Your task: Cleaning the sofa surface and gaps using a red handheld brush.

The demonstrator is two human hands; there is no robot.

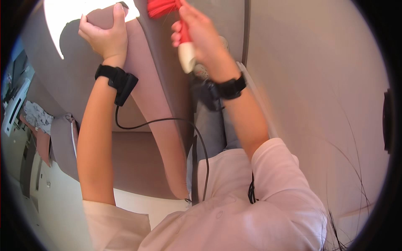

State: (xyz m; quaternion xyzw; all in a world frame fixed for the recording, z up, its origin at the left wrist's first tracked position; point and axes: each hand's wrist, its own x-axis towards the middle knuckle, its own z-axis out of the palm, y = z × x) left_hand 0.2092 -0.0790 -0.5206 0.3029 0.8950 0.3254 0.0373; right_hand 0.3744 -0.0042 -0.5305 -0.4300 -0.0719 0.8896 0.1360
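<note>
My right hand (pixel 204 36) grips the red handle of a brush (pixel 186 34) with a cream end. Its red bristles (pixel 161 8) point to the upper left, close to the dark side of the grey-brown sofa (pixel 135 153); whether they touch it cannot be told. To the left, my left hand (pixel 108 37) is at the sofa's upper part, thumb and fingers spread around a brownish patch (pixel 102 17). I cannot tell if that patch is held fabric or shadow. Strong sunlight washes out the surface around it. The right hand is slightly blurred.
Black devices are strapped to my left wrist (pixel 117 83) and right wrist (pixel 216 92). A black cable (pixel 157 120) loops from the left one across my front. A pale wall (pixel 314 94) rises at right. Patterned cloth (pixel 39 116) lies at far left.
</note>
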